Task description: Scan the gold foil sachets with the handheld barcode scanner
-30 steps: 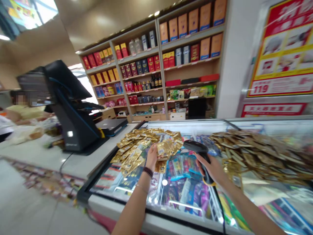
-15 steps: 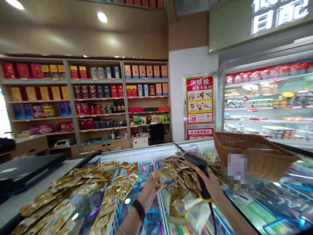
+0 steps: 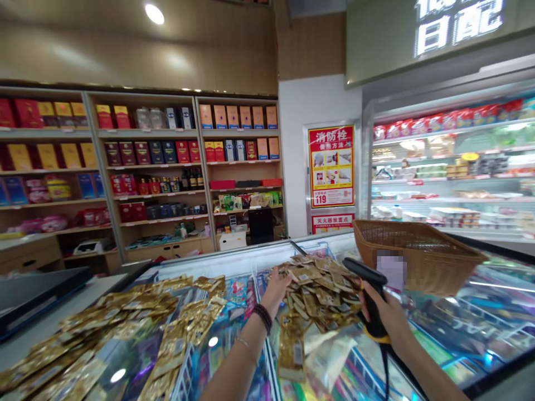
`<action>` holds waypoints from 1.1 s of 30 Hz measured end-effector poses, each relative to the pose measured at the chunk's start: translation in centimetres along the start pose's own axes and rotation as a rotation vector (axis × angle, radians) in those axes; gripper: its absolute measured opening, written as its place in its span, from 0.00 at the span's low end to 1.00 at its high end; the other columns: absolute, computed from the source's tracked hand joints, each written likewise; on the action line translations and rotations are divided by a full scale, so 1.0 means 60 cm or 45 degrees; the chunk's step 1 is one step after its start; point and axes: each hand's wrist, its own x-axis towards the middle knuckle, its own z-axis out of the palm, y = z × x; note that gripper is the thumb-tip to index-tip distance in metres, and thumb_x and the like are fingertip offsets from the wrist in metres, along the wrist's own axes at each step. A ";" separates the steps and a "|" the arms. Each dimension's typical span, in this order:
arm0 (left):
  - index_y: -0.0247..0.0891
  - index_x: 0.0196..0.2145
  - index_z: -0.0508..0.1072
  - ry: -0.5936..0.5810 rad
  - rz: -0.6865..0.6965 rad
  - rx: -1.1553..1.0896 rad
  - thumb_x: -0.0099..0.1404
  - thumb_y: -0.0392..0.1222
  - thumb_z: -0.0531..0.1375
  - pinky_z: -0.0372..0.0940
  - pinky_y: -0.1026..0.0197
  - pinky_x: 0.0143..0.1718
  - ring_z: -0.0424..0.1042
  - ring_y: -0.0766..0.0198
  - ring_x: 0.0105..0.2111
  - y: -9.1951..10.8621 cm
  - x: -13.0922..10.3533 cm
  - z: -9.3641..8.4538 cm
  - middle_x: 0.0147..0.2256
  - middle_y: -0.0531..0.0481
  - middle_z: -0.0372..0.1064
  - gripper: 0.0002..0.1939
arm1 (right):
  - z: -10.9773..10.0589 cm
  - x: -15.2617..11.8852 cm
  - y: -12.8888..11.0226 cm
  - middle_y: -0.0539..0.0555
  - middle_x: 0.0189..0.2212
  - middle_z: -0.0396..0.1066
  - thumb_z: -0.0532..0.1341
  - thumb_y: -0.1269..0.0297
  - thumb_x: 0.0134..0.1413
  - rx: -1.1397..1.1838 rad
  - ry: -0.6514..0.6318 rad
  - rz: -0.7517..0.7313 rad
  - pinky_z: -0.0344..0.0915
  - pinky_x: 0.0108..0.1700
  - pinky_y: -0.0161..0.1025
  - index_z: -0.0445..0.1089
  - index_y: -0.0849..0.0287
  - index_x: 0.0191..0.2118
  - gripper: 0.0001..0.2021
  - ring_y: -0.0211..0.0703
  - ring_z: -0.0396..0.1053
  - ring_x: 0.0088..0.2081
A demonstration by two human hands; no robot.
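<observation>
My right hand [image 3: 390,314] is wrapped round the grip of a black handheld barcode scanner [image 3: 370,275] with a yellow trim and a dangling cable. The scanner is raised over the right side of a heap of gold foil packets [image 3: 320,287]. At the heap's left edge is my left hand [image 3: 278,289], its fingers apart and reaching in among the packets; the fingertips partly blend with the foil. One longer gold packet [image 3: 291,348] with a white label lies in front of the heap. More gold packets [image 3: 121,312] are spread to the left.
Everything lies on a glass-topped freezer [image 3: 246,259] with wire baskets of coloured goods inside. A brown wicker basket [image 3: 426,262] stands at the right. A black flat device [image 3: 45,295] sits on the left counter. Shelves of boxes [image 3: 150,153] line the back wall.
My left hand has let go of a gold packet and moved right and up to the heap. The scanner has swung right and away from the packets. The view has shifted slightly right.
</observation>
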 end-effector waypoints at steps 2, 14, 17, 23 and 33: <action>0.41 0.65 0.72 0.064 0.077 0.062 0.63 0.48 0.72 0.64 0.48 0.68 0.64 0.44 0.70 -0.013 -0.006 -0.036 0.67 0.34 0.69 0.35 | 0.007 -0.005 0.005 0.48 0.16 0.70 0.77 0.35 0.32 -0.005 0.001 0.016 0.57 0.15 0.35 0.68 0.54 0.27 0.30 0.36 0.61 0.13; 0.37 0.60 0.75 0.527 0.164 1.252 0.61 0.43 0.68 0.57 0.44 0.71 0.68 0.43 0.66 0.012 -0.168 -0.412 0.62 0.35 0.73 0.30 | 0.212 -0.075 0.038 0.48 0.20 0.71 0.77 0.36 0.36 0.027 -0.414 0.133 0.59 0.16 0.35 0.74 0.56 0.33 0.29 0.36 0.63 0.15; 0.36 0.64 0.71 0.549 -0.044 1.449 0.58 0.48 0.72 0.56 0.45 0.70 0.66 0.41 0.67 0.017 -0.206 -0.456 0.65 0.32 0.70 0.38 | 0.284 -0.109 0.049 0.49 0.20 0.72 0.76 0.35 0.37 -0.011 -0.579 0.154 0.58 0.16 0.36 0.74 0.56 0.32 0.28 0.35 0.62 0.15; 0.37 0.63 0.70 0.557 -0.207 1.463 0.51 0.49 0.77 0.60 0.46 0.67 0.68 0.39 0.65 -0.014 -0.230 -0.480 0.62 0.33 0.72 0.44 | 0.399 -0.185 0.096 0.48 0.19 0.69 0.74 0.35 0.41 0.018 -0.930 0.254 0.59 0.16 0.37 0.71 0.55 0.26 0.27 0.35 0.61 0.14; 0.34 0.60 0.71 0.712 -0.412 1.576 0.57 0.50 0.75 0.61 0.45 0.66 0.65 0.37 0.67 0.002 -0.233 -0.497 0.63 0.27 0.69 0.37 | 0.425 -0.224 0.163 0.47 0.19 0.69 0.71 0.32 0.44 -0.111 -1.270 0.338 0.56 0.18 0.38 0.66 0.53 0.25 0.29 0.35 0.60 0.14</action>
